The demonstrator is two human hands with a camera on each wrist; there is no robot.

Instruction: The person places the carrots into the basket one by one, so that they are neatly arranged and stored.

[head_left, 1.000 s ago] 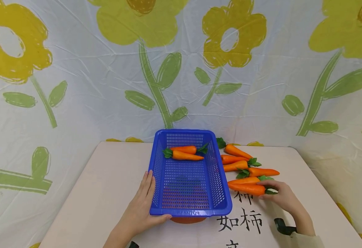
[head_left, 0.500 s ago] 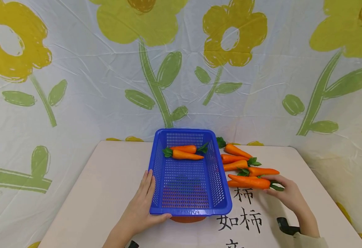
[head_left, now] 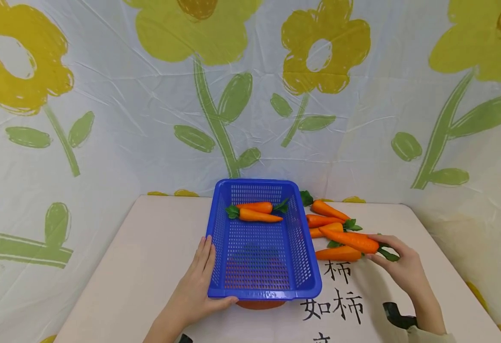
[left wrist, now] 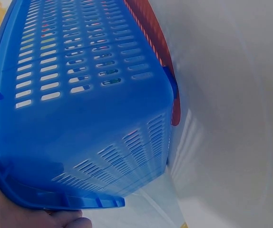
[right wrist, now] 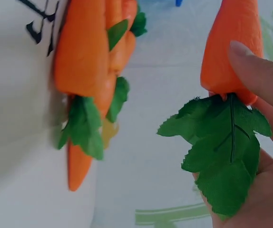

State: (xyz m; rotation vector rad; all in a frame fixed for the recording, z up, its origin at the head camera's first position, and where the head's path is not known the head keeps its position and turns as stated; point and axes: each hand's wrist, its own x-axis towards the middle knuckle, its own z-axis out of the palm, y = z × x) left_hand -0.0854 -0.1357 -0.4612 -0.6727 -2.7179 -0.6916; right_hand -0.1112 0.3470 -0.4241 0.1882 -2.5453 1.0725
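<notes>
A blue perforated plastic basket [head_left: 256, 257] stands at mid-table, tilted, with two carrots [head_left: 260, 216] lying in its far half. My left hand [head_left: 192, 278] rests on its near left corner, straight fingers along the side rim and thumb along the front rim. Between thumb and fingers, my right hand [head_left: 404, 267] pinches a carrot [head_left: 353, 239] by its thick leafy end. This carrot is raised over the others, its tip toward the basket; green leaves [right wrist: 227, 152] hang by the palm in the right wrist view. Below it lies another carrot [head_left: 340, 253] on the table.
Several more carrots [head_left: 329, 208] lie in a loose pile right of the basket. A reddish-brown object [head_left: 260, 304] shows under the basket's front. Black characters [head_left: 346, 305] mark the pale tabletop [head_left: 147, 257]. A flower-print cloth [head_left: 147, 143] hangs behind.
My right hand has lifted the front carrot off the pile and moved it up and slightly right. The left hand and the basket have stayed put.
</notes>
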